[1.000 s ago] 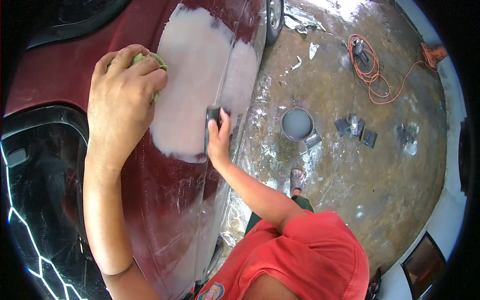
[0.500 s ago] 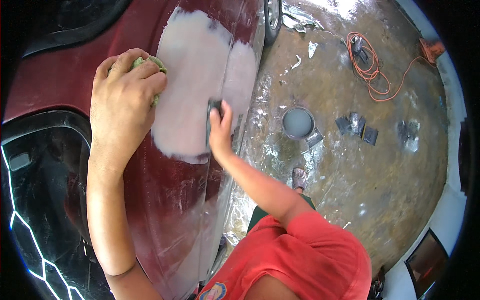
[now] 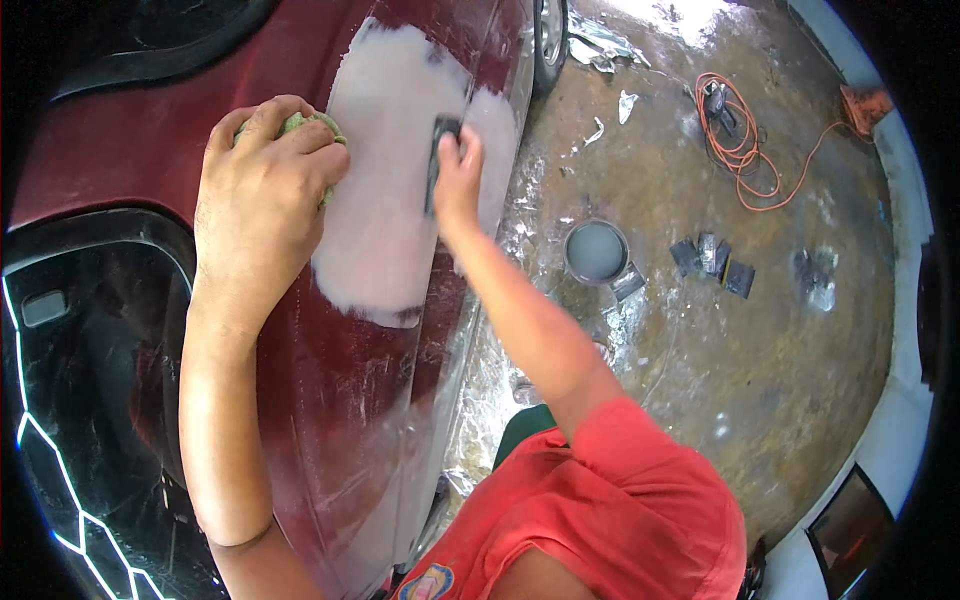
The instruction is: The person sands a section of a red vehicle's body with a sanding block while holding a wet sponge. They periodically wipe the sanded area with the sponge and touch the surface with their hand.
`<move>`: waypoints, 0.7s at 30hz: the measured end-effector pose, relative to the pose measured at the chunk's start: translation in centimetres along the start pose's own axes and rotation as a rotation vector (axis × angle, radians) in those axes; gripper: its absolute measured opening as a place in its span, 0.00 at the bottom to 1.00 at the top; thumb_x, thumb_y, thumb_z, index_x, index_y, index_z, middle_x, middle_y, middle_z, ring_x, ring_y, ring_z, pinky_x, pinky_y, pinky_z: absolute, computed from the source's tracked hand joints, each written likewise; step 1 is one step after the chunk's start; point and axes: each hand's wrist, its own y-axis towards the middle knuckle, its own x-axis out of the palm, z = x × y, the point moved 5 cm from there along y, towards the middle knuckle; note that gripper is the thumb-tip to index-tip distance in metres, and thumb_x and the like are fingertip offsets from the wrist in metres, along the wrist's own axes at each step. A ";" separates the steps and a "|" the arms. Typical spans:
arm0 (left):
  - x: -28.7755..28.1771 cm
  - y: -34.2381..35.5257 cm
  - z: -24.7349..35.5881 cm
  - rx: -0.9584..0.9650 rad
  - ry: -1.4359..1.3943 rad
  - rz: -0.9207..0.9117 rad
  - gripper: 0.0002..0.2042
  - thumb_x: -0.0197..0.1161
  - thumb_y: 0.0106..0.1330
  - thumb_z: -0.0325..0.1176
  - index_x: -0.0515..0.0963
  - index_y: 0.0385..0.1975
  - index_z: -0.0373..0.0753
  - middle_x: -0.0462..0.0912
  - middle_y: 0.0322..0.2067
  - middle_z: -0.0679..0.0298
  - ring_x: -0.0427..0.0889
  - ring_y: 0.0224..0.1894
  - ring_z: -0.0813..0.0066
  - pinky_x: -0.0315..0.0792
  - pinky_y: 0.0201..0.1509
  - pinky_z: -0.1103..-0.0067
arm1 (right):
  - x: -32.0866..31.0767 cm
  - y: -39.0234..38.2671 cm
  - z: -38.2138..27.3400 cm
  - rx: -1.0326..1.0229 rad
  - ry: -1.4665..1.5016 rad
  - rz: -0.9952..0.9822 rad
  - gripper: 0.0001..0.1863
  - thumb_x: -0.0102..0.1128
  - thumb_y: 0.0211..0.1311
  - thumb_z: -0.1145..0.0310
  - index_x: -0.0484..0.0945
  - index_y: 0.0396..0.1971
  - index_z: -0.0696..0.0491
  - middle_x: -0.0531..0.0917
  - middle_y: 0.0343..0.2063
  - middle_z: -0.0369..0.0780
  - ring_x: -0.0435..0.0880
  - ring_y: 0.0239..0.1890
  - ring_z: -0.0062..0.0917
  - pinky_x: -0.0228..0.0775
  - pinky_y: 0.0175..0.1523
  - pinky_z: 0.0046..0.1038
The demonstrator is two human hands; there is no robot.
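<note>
A patch of pale body filler [image 3: 380, 190] covers part of a dark red car panel [image 3: 300, 380]. My left hand [image 3: 265, 180] is closed around a crumpled green cloth [image 3: 333, 125] beside the patch's left edge; the fingers and palm hide most of the cloth. Over the right part of the filler, my right hand [image 3: 460, 180] grips a dark, narrow sanding block [image 3: 437, 165], held flat along the surface. Slight motion blur softens that hand.
On the wet floor to the right stands a round bucket of grey water [image 3: 596, 250], with a dark sheet [image 3: 628, 282] against it. Several dark sheets [image 3: 712, 257] lie farther right. Beyond them is a coiled orange hose [image 3: 735, 150]. A car wheel [image 3: 549, 40] shows at the top.
My right hand has slid the sanding block up along the filler, away from me. The left hand with the cloth sits slightly farther right in view. My foot beside the bucket is now mostly hidden.
</note>
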 end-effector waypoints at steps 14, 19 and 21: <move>0.0 -0.2 -0.1 0.021 0.008 -0.004 0.09 0.67 0.49 0.22 0.79 0.29 0.43 0.83 0.40 0.71 0.77 0.60 0.64 0.68 0.65 0.63 | -0.1 2.6 -0.2 -0.020 -0.039 0.026 0.29 0.53 0.75 0.58 0.63 0.65 0.63 0.69 0.63 0.55 0.67 0.66 0.44 0.56 0.72 0.41; 0.6 -1.1 -0.4 -0.011 0.026 -0.004 0.06 0.62 0.54 0.23 0.81 0.28 0.42 0.85 0.39 0.71 0.79 0.57 0.67 0.70 0.63 0.64 | 1.7 -11.2 0.4 -0.123 -0.170 -0.080 0.29 0.53 0.75 0.62 0.61 0.68 0.61 0.67 0.65 0.54 0.64 0.69 0.46 0.51 0.75 0.43; 0.3 -0.8 -0.3 -0.001 0.021 -0.001 0.06 0.62 0.54 0.22 0.81 0.28 0.42 0.85 0.39 0.71 0.79 0.57 0.67 0.70 0.63 0.64 | 1.2 -12.1 -0.3 -0.252 -0.177 -0.104 0.28 0.52 0.75 0.61 0.62 0.67 0.61 0.67 0.65 0.53 0.62 0.70 0.45 0.52 0.74 0.43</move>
